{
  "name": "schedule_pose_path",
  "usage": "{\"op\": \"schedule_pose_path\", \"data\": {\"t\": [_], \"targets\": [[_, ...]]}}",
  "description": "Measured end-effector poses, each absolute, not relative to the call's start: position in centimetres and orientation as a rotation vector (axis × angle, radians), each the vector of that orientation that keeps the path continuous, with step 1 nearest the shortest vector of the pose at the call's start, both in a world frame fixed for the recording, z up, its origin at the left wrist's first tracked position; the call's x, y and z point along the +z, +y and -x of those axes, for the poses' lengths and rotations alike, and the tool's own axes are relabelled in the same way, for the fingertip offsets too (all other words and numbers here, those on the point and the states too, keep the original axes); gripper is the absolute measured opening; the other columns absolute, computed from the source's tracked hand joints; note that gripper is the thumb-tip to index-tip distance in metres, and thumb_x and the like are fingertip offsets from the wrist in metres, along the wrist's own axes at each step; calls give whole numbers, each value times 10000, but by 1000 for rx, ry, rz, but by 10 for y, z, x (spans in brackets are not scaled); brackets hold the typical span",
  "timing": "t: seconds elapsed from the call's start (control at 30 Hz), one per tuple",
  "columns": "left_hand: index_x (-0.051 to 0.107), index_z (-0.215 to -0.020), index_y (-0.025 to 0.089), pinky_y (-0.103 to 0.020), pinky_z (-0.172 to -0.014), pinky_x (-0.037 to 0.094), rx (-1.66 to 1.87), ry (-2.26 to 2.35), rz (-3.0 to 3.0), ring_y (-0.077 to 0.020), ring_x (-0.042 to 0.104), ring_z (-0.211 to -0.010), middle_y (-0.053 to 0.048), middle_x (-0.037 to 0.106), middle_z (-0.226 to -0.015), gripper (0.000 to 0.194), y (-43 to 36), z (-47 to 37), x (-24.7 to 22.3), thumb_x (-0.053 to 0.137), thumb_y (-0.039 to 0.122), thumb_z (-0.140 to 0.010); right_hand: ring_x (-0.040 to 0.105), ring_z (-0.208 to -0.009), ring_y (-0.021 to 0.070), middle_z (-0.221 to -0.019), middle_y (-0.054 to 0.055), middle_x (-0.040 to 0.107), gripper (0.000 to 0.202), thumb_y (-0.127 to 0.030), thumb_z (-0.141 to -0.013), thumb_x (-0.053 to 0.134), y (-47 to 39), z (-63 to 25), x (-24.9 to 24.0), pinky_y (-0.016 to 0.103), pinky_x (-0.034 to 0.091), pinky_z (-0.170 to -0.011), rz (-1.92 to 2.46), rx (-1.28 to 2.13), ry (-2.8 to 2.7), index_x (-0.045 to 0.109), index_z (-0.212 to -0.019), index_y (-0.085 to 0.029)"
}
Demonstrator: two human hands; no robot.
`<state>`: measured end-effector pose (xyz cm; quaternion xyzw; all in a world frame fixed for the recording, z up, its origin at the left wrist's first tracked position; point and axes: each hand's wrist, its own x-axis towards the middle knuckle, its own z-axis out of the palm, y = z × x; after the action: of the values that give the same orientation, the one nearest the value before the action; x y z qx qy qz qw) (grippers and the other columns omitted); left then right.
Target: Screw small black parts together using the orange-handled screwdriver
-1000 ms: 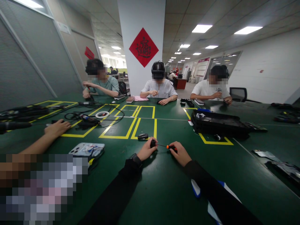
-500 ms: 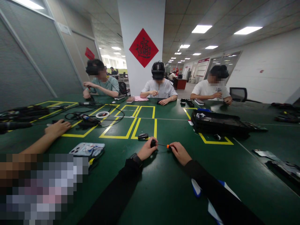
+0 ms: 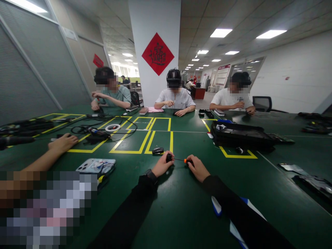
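Observation:
Low over the green table, my left hand (image 3: 162, 164) is closed round a small black round part (image 3: 168, 157). To its right, my right hand (image 3: 199, 168) grips the handle of a screwdriver (image 3: 185, 161) with an orange collar. The thin shaft runs left from the collar to the black part; whether its tip sits in the part is too small to tell. Just behind my left hand lies a small black cylinder (image 3: 158, 151) on the table.
A long black casing (image 3: 240, 135) lies at the right, a phone (image 3: 95, 166) at the left. Cables and a white tape ring (image 3: 112, 128) are behind it. A neighbour's hand (image 3: 63, 142) rests at the left. Three people sit opposite. Blue-white packaging (image 3: 217, 206) lies by my right sleeve.
The camera view has shifted slightly. My right hand has turned a little on the screwdriver handle, with more of the black handle showing; my left hand keeps its hold.

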<state>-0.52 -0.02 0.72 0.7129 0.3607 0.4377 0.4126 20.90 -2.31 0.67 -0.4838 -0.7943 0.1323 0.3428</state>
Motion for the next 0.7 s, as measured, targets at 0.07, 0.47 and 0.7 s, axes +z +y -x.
{"op": "schedule_pose_path", "data": {"t": [0.07,0.47,0.7], "targets": [[461,-901,176,-290,-780,402,1105,906,-1791,-134,521,-798,-3,527,-831,236,0,5,7,501,112,-678,487,-789,156,-843,39,538,163,-143,-778,419,-22,-208,6,283,377,-735,1259,341,-2070,500,-914,-179],[462,-903,178,-289,-784,406,1103,896,-1754,-133,523,-812,-4,526,-849,242,1,6,8,503,111,-674,484,-884,174,-926,62,551,211,-140,-794,411,-21,-209,3,324,376,-810,1219,258,-2095,510,-978,-176],[472,-892,176,-290,-790,402,1117,913,-1807,-134,518,-805,-3,525,-846,237,1,6,9,505,103,-670,485,-910,183,-920,65,560,152,-194,-796,467,-21,-210,2,351,384,-827,1224,283,-2063,553,-921,-185]]}}
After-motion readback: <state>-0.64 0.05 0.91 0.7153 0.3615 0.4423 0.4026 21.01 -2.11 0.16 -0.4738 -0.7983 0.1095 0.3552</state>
